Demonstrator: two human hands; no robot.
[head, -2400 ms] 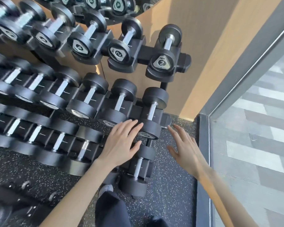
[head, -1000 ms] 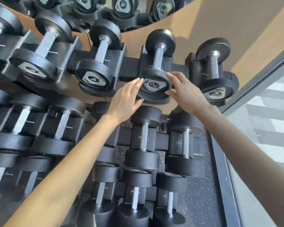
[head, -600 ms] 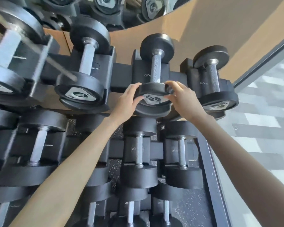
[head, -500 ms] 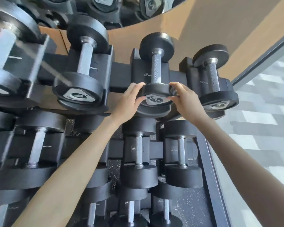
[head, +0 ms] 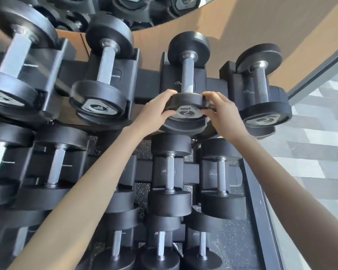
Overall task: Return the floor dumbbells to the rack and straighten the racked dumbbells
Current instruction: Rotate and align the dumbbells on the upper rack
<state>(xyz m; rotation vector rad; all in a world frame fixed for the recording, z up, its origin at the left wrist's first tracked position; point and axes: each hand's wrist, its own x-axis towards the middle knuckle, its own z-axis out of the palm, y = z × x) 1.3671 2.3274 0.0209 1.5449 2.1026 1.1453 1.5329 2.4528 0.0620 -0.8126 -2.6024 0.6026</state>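
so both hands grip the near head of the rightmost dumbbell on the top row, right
No: the left hand and right hand grip the near head of the second dumbbell from the right; the head view shows the rightmost dumbbell beside it.

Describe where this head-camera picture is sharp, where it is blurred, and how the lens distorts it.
Head view: the centre dumbbell, gripped by the left hand and right hand, is sharp, its knurling and 2 label legible; the far-left dumbbell is smeared by motion blur; the wide-angle lens fans the dumbbells on the rack outward; sunlight brightens the wooden wall.
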